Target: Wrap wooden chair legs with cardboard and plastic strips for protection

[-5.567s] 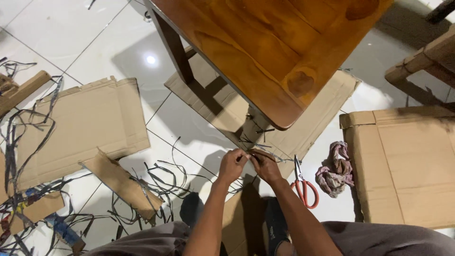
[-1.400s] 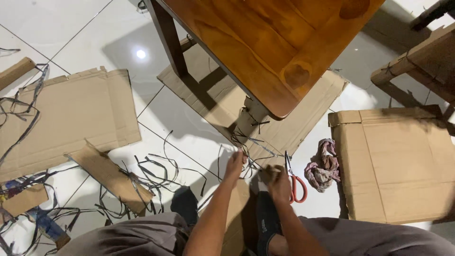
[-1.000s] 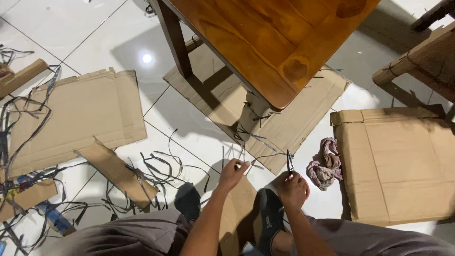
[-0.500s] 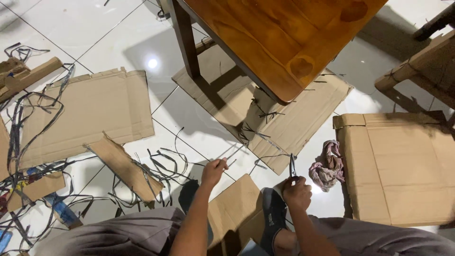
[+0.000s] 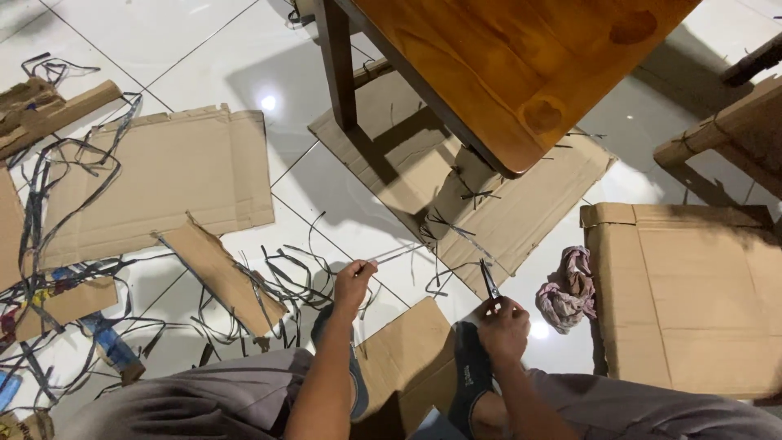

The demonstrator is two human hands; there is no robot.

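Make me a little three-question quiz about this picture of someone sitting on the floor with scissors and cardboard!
1. True or false: the right hand holds the scissors.
2. What does the left hand pinch? A) the crumpled rag B) a thin strip C) a cardboard sheet
3. Fill in: the wooden table's leg stands on a flat piece of ____.

Key: 1 true. 2 B. 3 cardboard.
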